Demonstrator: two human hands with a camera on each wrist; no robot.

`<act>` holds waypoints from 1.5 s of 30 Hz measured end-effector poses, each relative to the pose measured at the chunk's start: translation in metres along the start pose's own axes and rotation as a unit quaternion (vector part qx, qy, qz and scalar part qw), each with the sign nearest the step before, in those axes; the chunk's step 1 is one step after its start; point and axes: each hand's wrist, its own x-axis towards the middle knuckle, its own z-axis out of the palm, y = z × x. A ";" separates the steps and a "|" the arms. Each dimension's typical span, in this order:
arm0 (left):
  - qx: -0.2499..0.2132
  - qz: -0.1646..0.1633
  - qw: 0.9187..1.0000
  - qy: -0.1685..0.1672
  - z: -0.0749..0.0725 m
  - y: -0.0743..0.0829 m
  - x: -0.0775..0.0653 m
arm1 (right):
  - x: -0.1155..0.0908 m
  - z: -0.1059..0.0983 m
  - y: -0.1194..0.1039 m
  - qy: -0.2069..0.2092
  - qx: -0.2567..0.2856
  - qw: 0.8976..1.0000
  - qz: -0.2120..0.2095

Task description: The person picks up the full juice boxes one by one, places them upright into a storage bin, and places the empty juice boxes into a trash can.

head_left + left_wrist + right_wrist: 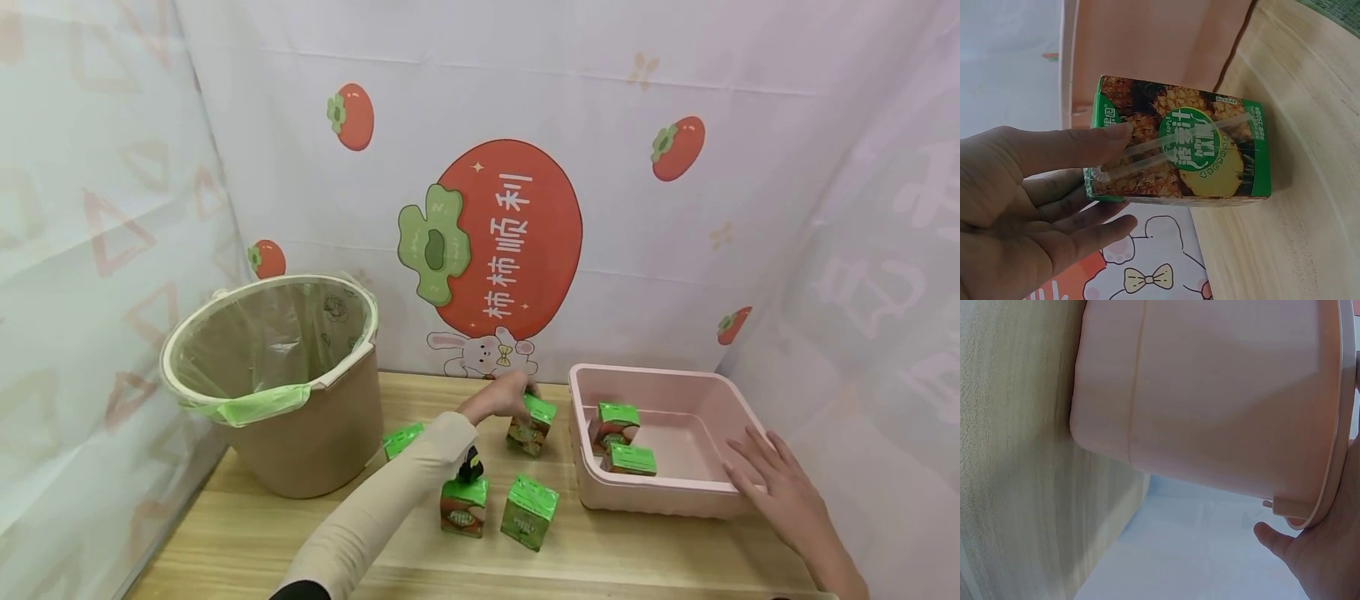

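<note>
Near the middle of the table, my left hand [501,397] grips the top of a pineapple juice box [529,428]. The left wrist view has the thumb [1107,142] across the box's printed front and the other fingers around its far side; a clear wrapped straw [1166,150] is stuck on that front. To the right stands a pink plastic basin [660,497] with two green-topped juice boxes, one [618,423] behind the other [630,460]. My right hand [783,492] rests on the basin's right front rim, fingers spread.
Two more juice boxes, one [462,508] beside the other [529,512], stand nearer the front. Another box [403,438] is partly hidden behind my left sleeve [390,500]. A brown bin [315,446] with a green liner bag [262,406] stands at the left. Printed curtains enclose the table.
</note>
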 end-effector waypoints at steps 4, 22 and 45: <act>-0.013 0.004 1.000 0.009 -0.005 0.005 -0.002 | 0.001 0.000 0.001 0.012 -0.010 1.000 -0.014; -0.016 0.032 0.997 0.070 -0.026 0.022 -0.013 | 0.003 0.000 0.000 0.009 -0.006 1.000 -0.002; -0.035 0.111 0.987 0.109 -0.047 0.060 -0.017 | 0.001 0.002 -0.001 0.025 -0.011 0.999 -0.021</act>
